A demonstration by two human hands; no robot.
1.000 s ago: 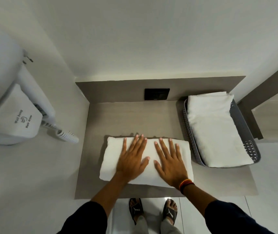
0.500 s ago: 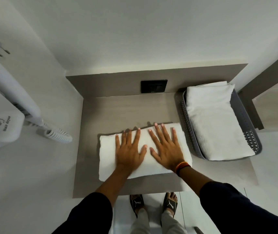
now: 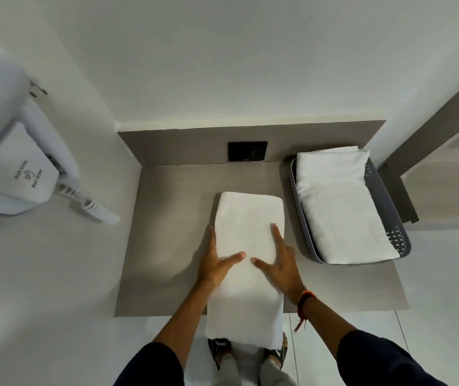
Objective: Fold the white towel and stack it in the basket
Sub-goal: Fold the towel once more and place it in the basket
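A folded white towel (image 3: 246, 235) is held lengthwise over the grey counter (image 3: 167, 246), its near end past the counter's front edge. My left hand (image 3: 213, 264) grips its left side, thumb on top and fingers under. My right hand (image 3: 281, 264) grips its right side the same way, with one finger lying along the top. To the right stands the grey perforated basket (image 3: 381, 196), with another folded white towel (image 3: 339, 207) lying in it.
A white wall hair dryer (image 3: 19, 176) with a coiled cord (image 3: 97, 210) hangs on the left wall. A black socket plate (image 3: 247, 151) sits on the back panel. A wooden cabinet (image 3: 445, 190) stands right of the basket. My sandalled feet (image 3: 247, 355) show below.
The towel lay crosswise on the counter under both flat palms. Now it is turned lengthwise and gripped at both sides, its near end over the counter's edge.
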